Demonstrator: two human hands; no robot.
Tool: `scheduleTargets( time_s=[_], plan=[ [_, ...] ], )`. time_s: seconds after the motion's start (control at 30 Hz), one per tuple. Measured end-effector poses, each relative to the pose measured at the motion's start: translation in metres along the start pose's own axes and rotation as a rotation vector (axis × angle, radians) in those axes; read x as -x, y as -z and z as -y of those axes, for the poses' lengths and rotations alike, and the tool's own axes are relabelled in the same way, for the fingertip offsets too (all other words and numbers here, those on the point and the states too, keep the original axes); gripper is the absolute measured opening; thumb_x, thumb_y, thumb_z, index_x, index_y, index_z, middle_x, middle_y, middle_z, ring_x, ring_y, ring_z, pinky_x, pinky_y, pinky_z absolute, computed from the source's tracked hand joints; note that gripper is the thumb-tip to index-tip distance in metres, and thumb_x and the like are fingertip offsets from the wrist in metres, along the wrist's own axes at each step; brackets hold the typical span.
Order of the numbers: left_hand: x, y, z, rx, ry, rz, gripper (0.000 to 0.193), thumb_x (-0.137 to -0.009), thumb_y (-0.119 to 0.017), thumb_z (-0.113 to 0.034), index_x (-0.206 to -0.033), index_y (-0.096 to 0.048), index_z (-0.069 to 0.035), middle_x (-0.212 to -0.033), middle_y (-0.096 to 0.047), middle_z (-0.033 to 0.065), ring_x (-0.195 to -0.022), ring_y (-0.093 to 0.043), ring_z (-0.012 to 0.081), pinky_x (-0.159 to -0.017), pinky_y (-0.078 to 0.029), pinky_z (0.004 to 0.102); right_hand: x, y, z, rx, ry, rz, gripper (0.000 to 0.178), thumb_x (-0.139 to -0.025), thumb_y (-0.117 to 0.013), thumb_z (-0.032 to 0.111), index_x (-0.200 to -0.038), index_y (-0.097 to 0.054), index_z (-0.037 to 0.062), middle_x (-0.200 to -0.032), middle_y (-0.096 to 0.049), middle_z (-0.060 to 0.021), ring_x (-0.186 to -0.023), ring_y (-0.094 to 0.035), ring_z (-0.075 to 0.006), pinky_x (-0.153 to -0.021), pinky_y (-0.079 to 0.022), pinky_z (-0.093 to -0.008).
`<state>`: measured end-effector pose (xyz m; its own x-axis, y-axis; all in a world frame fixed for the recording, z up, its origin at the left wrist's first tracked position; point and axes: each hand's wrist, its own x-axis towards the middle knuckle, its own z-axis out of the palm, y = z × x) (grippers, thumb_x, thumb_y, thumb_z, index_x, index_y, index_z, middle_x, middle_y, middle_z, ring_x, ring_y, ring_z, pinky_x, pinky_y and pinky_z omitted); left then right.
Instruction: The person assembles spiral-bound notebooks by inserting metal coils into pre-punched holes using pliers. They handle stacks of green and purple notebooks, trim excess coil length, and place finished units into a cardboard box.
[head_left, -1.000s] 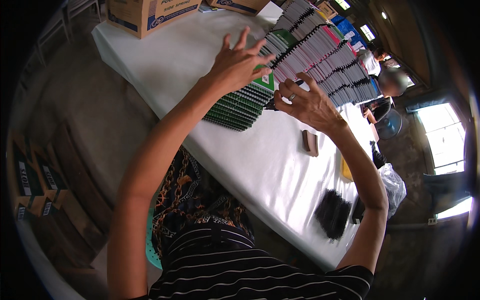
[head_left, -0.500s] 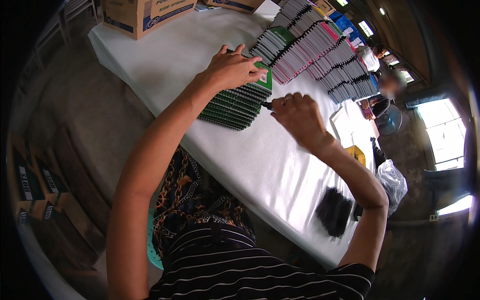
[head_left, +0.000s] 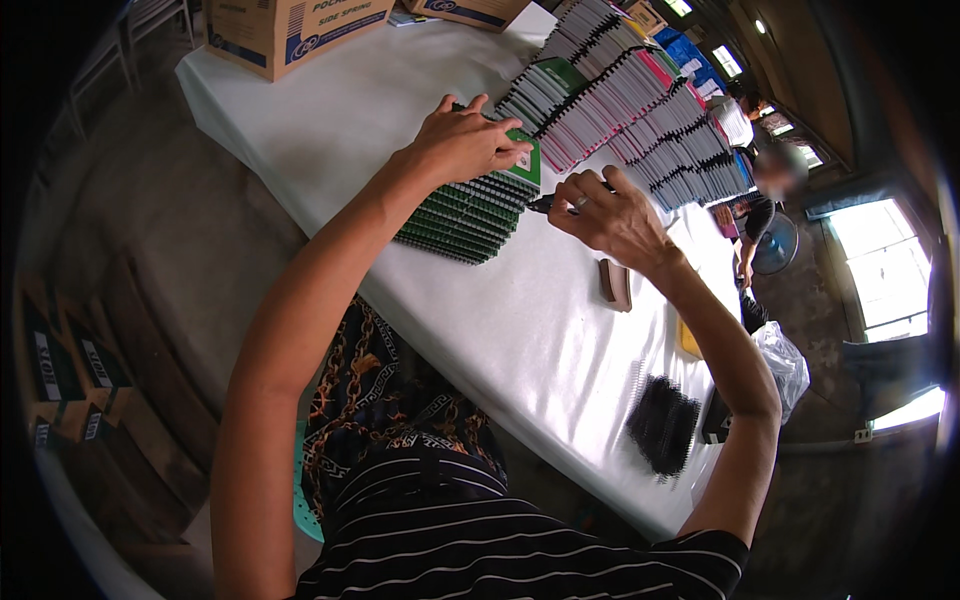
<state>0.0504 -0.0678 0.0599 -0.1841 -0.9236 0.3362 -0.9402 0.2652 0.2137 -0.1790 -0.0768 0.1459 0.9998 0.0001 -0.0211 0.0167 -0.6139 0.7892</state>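
A stack of green-covered spiral notebooks point(head_left: 455, 222) stands on the white-covered table, its black bindings showing along the side. My left hand point(head_left: 462, 140) lies over the top notebook with its fingers spread, steadying the pile. Just right of the stack, my right hand point(head_left: 612, 218) is closed around a small black hand tool point(head_left: 541, 204). The tool's tip points at the notebooks' right corner; I cannot tell whether it touches them. Most of the tool is hidden by my fingers, so its exact kind is unclear.
Tall rows of spiral notebooks point(head_left: 640, 105) fill the table's far side. Cardboard boxes point(head_left: 290, 35) stand at the far left. A brown block-like object point(head_left: 615, 286) and a heap of black binding coils point(head_left: 664, 425) lie at the right. A co-worker's arm point(head_left: 752, 245) reaches in beyond.
My right hand has turned and its fingers have loosened somewhat around the tool. The brown object shows now. A co-worker's arm has stretched downward at the right. My left hand stays nearly still.
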Motion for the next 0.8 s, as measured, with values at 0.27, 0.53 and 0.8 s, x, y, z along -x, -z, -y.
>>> scheduleTargets(
  time_s=[0.27, 0.53, 0.8],
  plan=[
    [0.003, -0.003, 0.003, 0.000, 0.022, -0.024, 0.039, -0.095, -0.039, -0.056, -0.123, -0.062, -0.039, -0.141, -0.048, -0.0102, -0.136, -0.035, 0.0325, -0.112, -0.024, 0.0548, -0.014, 0.023, 0.002, -0.102, -0.171, 0.133, 0.039, -0.072, -0.074, 0.037, -0.097, -0.058, 0.0112, -0.103, -0.062, -0.0030, -0.103, -0.057, -0.0165, -0.097, -0.042, -0.0380],
    [0.002, -0.004, 0.004, 0.022, 0.003, -0.050, 0.040, -0.095, -0.039, -0.056, -0.123, -0.062, -0.039, -0.140, -0.050, -0.0097, -0.136, -0.036, 0.0326, -0.112, -0.024, 0.0548, -0.008, 0.005, -0.019, 0.165, 0.057, 0.058, 0.039, -0.074, -0.074, 0.021, -0.106, -0.051, 0.0246, -0.111, -0.051, 0.0092, -0.118, -0.044, -0.0094, -0.112, -0.029, -0.0382],
    [0.004, 0.000, 0.002, 0.006, -0.001, -0.024, 0.040, -0.095, -0.038, -0.057, -0.123, -0.061, -0.040, -0.141, -0.048, -0.0101, -0.136, -0.035, 0.0326, -0.113, -0.023, 0.0548, -0.005, 0.003, -0.023, 0.213, 0.113, 0.001, 0.033, -0.072, -0.073, 0.023, -0.098, -0.054, 0.0230, -0.104, -0.053, 0.0101, -0.112, -0.048, -0.0093, -0.102, -0.036, -0.0343]
  ],
)
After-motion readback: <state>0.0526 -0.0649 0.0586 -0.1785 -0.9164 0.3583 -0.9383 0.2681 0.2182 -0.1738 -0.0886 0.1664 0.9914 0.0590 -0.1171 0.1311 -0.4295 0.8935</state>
